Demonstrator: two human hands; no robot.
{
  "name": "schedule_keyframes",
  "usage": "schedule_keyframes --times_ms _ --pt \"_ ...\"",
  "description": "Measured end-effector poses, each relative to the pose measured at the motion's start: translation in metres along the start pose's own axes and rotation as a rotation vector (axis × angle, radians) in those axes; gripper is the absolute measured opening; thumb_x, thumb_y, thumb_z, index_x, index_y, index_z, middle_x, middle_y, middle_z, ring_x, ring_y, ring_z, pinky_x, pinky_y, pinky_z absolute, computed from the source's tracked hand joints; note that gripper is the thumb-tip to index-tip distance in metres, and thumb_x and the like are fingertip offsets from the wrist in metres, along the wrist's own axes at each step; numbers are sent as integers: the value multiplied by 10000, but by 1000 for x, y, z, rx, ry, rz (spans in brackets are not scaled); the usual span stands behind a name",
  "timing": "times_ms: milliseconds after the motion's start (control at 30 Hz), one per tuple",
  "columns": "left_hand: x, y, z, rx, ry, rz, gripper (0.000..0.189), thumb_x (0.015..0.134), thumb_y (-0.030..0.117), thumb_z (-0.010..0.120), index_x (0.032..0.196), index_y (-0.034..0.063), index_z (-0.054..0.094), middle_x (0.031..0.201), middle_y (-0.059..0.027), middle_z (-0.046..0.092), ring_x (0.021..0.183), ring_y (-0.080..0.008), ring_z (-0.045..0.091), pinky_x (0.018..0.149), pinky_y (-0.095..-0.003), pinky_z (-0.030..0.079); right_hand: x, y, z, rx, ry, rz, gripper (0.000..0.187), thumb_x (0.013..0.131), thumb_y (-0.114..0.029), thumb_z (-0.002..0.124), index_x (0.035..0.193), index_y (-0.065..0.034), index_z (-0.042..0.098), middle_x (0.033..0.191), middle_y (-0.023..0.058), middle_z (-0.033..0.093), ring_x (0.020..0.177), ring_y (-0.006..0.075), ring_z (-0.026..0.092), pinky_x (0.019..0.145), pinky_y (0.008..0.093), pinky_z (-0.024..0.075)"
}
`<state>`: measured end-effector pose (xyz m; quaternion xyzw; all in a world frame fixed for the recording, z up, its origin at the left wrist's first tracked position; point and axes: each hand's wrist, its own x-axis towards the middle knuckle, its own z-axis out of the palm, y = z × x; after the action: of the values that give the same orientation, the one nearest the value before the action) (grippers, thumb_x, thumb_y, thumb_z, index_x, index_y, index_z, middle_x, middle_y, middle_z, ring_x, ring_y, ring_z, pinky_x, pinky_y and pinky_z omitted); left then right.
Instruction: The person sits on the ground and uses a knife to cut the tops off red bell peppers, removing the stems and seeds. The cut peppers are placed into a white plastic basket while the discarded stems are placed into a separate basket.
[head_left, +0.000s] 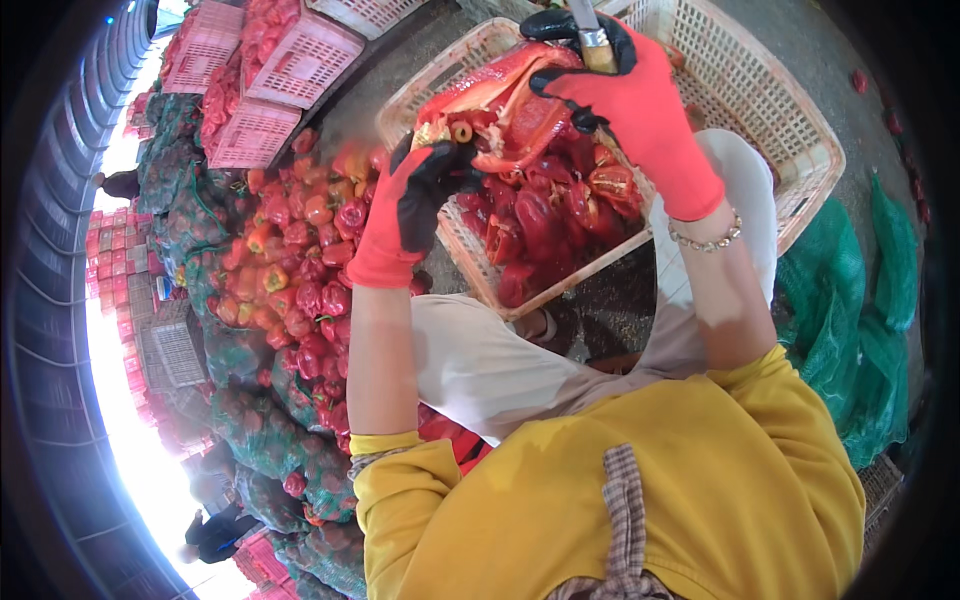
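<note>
My left hand (420, 195), in a red glove with black coating, grips the seedy core end of a red bell pepper (480, 86) that is split wide. My right hand (622, 90), gloved alike, holds a knife (598, 51) by its wooden handle, the blade pointing away past the picture's top edge. Its fingers also touch the pepper's right side. Below both hands, cut red pepper pieces (536, 221) lie in a white plastic crate (570, 281). The black fingers hide part of the core.
Whole red peppers (307, 255) are heaped at the left, beside filled green mesh sacks (247, 420). Pink crates (255, 131) stand at upper left. Another white crate (795, 127) is at upper right, above green netting (832, 300). A person (217, 532) is far off at lower left.
</note>
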<state>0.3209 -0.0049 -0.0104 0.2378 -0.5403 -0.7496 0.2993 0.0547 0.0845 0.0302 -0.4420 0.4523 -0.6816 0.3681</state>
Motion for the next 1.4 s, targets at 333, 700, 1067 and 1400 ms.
schedule_keyframes --times_ms 333,700,1067,1400 --pt "-11 40 -50 430 618 223 202 918 158 607 1043 11 667 887 -42 664 663 -97 617 571 -220 488 15 3 -80 -184 261 -44 278 822 -57 669 1096 -8 671 822 6 667 606 39 550 536 190 426" --pt "5 45 1 -536 -107 6 528 937 405 569 1306 37 485 1113 -109 547 1022 -274 537 895 -417 446 -2 -4 -24 -1 94 176 297 840 -63 678 1135 -40 649 846 10 665 569 47 514 497 196 396" --pt "146 -20 -28 -381 260 -435 253 907 290 614 1061 90 628 986 -133 662 909 -308 644 812 -433 557 9 -4 -29 488 321 120 268 889 -124 623 1139 -27 621 786 6 607 557 46 481 444 218 412" --pt "269 70 55 -145 217 53 581 896 471 606 1335 124 448 1245 -227 472 1072 -397 522 924 -494 472 16 0 -25 385 339 167 298 926 -164 568 1187 -23 597 853 77 672 460 104 518 430 225 422"
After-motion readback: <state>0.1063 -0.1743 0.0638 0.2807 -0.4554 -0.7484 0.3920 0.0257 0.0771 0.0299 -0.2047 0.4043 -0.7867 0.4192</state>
